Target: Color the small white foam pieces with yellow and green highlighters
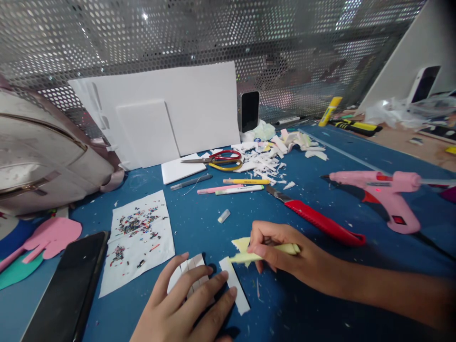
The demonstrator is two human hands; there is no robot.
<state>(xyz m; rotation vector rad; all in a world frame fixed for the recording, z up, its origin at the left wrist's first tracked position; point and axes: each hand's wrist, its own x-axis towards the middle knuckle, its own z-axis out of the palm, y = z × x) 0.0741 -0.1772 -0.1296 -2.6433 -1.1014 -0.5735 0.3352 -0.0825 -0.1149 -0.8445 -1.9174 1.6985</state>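
White strip (241, 297) lies on the blue bench (199, 223), between the two hands of the person, and I take it as the thing now being worked on. Largest first: a white board (203, 109) stands well behind the strip, and in front of this board, also behind the strip, there is a loose heap of scraps (265, 159), so I judge that a good amount of cutting is already done. Just to the left of the strip, some narrow white pieces (197, 262) are set side by side, partly covered by fingers. Most of the strip's surface looks plain, therefore the work on it seems near its beginning; whether its far end carries any mark, I cannot tell. The left hand (185, 308) is open and palm down, its fingers spread over the pieces, with two fingertips resting at the strip's left edge; it does not grip anything. The right hand (281, 235), to the right of the strip, is closed in a writing grip around a pale yellow pen-like stick (242, 257), whose tip is at the strip's far end, touching it or almost. Smallest is a pale yellow scrap (241, 243), just beyond this same end.
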